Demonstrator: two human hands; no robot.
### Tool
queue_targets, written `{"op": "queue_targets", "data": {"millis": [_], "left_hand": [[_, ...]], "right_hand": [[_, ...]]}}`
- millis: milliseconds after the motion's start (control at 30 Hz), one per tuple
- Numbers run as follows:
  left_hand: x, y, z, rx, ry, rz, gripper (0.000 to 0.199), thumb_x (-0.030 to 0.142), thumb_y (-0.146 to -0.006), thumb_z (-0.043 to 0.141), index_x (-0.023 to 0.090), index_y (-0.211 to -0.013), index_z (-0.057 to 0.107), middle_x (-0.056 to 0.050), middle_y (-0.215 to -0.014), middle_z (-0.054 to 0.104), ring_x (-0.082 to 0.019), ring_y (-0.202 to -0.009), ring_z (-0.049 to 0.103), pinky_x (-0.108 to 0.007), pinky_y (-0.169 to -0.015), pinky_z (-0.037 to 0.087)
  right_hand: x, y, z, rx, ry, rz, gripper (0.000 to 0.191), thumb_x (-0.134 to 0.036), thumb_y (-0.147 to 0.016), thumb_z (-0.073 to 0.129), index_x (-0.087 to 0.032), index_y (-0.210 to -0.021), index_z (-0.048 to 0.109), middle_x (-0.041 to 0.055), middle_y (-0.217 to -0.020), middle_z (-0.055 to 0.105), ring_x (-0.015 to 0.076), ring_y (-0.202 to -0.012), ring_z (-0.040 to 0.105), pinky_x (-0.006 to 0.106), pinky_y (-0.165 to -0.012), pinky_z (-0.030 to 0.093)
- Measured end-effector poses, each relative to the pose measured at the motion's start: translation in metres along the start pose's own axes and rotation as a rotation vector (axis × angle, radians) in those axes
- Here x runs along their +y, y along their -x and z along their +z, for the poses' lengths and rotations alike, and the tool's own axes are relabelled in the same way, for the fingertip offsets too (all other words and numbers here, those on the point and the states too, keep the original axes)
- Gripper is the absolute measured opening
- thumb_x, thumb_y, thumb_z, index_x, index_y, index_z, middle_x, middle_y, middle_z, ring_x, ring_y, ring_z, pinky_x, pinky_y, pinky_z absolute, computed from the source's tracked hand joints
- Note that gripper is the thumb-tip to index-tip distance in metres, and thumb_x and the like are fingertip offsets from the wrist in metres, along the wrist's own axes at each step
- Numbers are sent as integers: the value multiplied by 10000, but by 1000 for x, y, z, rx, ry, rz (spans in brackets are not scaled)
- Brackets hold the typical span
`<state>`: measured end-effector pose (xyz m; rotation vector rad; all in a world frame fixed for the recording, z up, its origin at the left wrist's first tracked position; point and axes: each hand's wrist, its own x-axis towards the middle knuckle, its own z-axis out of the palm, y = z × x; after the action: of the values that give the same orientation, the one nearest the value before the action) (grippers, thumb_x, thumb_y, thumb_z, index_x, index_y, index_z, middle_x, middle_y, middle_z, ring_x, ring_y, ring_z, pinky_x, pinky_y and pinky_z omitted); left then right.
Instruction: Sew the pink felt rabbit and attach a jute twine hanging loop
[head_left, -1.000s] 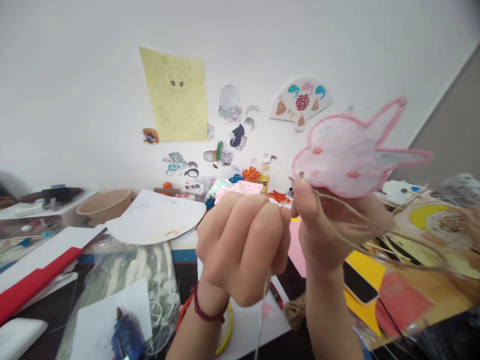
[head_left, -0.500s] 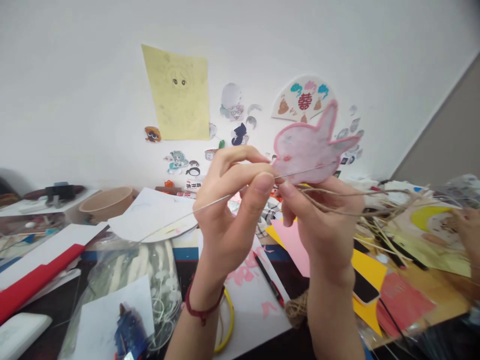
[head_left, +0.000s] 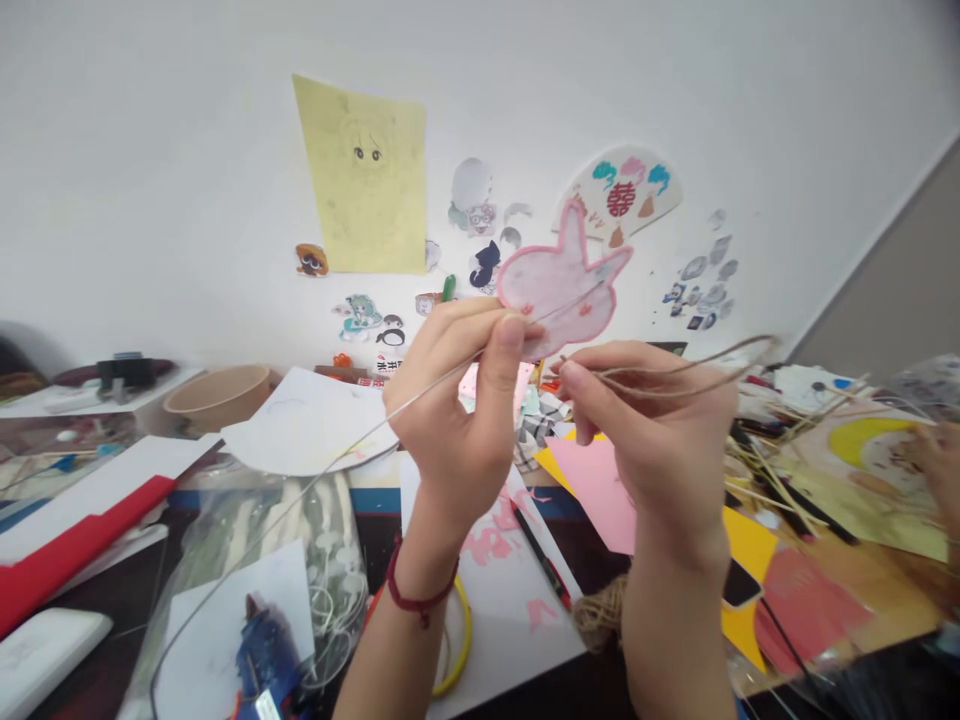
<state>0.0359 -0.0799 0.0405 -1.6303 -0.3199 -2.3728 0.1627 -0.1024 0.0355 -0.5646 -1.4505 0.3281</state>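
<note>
A pale pink rabbit-shaped cutout [head_left: 559,285] with a darker pink edge stands up from my left hand [head_left: 465,400], whose thumb and fingers pinch its lower left part. A long thin wire [head_left: 390,415] passes through the same grip, crosses the cutout and trails down to the lower left. My right hand [head_left: 652,430] is closed on brown twine [head_left: 690,380], which loops out to the right. A short twine end pokes out near the right thumb tip, a little apart from the cutout.
A blue glue gun [head_left: 266,655], white paper and a plastic bag lie at the lower left. A twine ball [head_left: 600,615] and pen are below my hands. Another person's hand [head_left: 941,460] is at the right, by sticks and a yellow drawing [head_left: 870,445].
The rabbit cutout has moved left and turned more upright in my left hand. My right hand has come apart from my left hand, and its twine has swung upward.
</note>
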Motion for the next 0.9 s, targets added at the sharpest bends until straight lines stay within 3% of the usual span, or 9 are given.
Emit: {"op": "queue_targets", "data": {"millis": [233,467,900], "left_hand": [[-1,4,4,-27,9,1,196,109,-966,600,209,-838,709,0,-795,729,-160,-807,709,-327,-720,590],[2,6,9,-16,41,14,178,110,-954,617,205,-835,709,-3,-791,730,-159,-806,706,-312,-694,574],[3,9,7,-31,124,-107,214,192,-987,601,204,-843,759,-13,-822,744,-154,-778,711,-314,-713,597]], "right_hand": [[-1,6,8,-26,5,-4,20,-220,-810,785,-215,-813,766,-44,-636,663,67,-455,557,191,-411,456],[5,7,14,105,-29,-10,26,-202,-793,802,-209,-796,778,-23,-698,726,68,-454,541,200,-390,447],[2,5,12,93,-115,27,80,-169,-774,832,-228,-817,799,-44,-677,713,36,-434,524,154,-363,433]]}}
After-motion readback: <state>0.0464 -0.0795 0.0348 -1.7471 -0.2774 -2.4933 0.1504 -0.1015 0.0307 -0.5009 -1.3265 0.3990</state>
